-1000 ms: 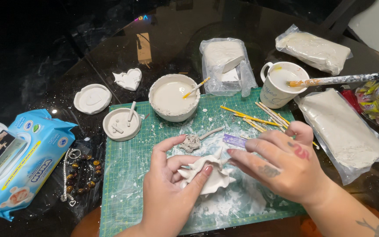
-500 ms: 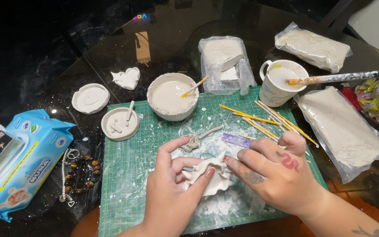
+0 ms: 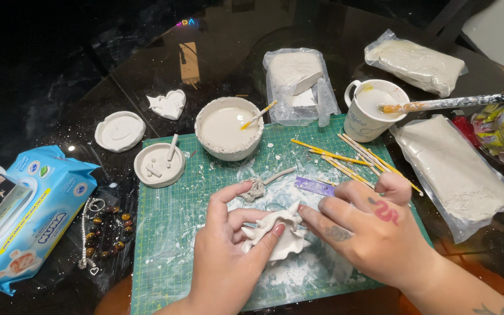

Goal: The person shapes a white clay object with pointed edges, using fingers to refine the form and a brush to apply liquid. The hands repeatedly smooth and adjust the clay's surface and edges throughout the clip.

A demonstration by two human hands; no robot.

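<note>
Dark and glossy, the table (image 3: 59, 76) is carrying a green cutting mat (image 3: 170, 233) dusted with white powder, and near the middle of that mat a wavy, shell-like piece of white clay (image 3: 278, 233) is lying between two hands. The left hand (image 3: 228, 256) is cupping the clay from its left side, thumb and curled fingers (image 3: 278, 229) closing round its edge and holding it. The right hand (image 3: 368, 233) is lying flat and spread beside the clay on the right, its fingertips (image 3: 307, 211) touching the clay's upper right edge without gripping anything.

Just above the clay, a small grey lump of clay (image 3: 256, 188) with a thin rolled strip is sitting on the mat, and a purple ruler (image 3: 315, 186) is lying just beside the right hand. A scatter of yellow sticks (image 3: 345, 160) is spreading across the mat's upper right corner. At the mat's top edge a white bowl (image 3: 228, 129) of pale liquid is standing with a stick leaning in it, and a small round dish (image 3: 158, 164) is sitting at the upper left corner. Further back, a white mug (image 3: 374, 111) is holding a paintbrush (image 3: 456, 103), and bagged blocks of clay (image 3: 296, 76) are lying around it. To the left, off the mat, a beaded bracelet (image 3: 103, 233) and a blue pack of wipes (image 3: 36, 221) are resting on the table.
</note>
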